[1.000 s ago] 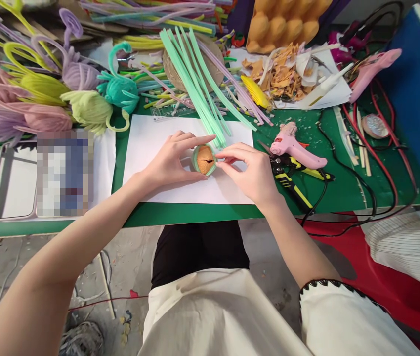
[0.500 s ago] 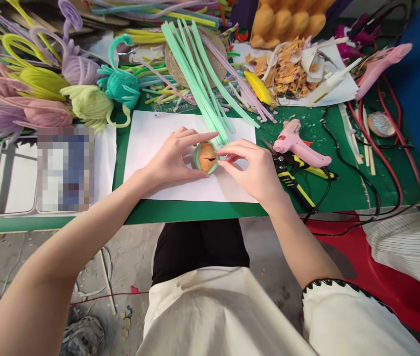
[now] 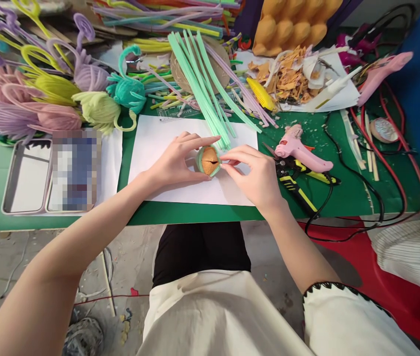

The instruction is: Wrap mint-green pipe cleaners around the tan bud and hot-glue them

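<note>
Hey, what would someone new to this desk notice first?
Probably the small orange piece with a green rim, held in the left hand over white paper, with the right hand at its edge. Next, perhaps the mint stems fanned out just beyond, and the colourful fuzzy figures crowding the left side.

The head view has shifted slightly left; green ring [image 3: 216, 171] and turquoise figure [image 3: 132, 94] appear farther right.

A loose, cream-coloured top [image 3: 213, 316] was worn with plain black bottoms [image 3: 200, 251]. The right sleeve [image 3: 343, 319] was short and pale (a black, scalloped trim [image 3: 324, 285] ran around its edge).
</note>
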`<state>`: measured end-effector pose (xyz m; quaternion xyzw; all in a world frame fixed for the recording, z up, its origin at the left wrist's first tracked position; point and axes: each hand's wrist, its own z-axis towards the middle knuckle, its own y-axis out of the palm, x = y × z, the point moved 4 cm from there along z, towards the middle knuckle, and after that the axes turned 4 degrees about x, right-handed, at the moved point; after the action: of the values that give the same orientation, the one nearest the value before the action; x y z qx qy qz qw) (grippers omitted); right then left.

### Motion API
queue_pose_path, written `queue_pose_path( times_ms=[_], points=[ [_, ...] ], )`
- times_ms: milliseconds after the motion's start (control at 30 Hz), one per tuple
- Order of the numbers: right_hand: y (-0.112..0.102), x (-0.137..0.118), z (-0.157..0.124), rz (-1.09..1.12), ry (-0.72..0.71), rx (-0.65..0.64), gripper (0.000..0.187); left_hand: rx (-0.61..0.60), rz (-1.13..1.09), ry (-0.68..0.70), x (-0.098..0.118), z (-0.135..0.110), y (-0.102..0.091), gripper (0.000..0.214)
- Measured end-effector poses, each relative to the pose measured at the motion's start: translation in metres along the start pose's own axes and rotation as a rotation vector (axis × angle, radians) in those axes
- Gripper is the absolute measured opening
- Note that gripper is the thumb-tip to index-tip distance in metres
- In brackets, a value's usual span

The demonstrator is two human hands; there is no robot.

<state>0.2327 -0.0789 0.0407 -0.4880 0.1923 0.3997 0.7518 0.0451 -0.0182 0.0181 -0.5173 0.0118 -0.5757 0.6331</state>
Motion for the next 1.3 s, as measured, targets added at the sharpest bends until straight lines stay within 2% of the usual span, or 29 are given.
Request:
queue_pose_path(
  times_ms=[533,1300],
  points=[
    [0.0015,0.0009,0.0009,0.039,0.044,-0.002,0.013,-0.009,-0.004,-0.006,-0.001,0.0007,0.0002,0.076],
    [0.0008,0.0019,-0.0004,0.048,0.025,0.008,0.011,-0.008,-0.017,-0.013,0.002,0.0003,-0.0006,0.076]
  ],
)
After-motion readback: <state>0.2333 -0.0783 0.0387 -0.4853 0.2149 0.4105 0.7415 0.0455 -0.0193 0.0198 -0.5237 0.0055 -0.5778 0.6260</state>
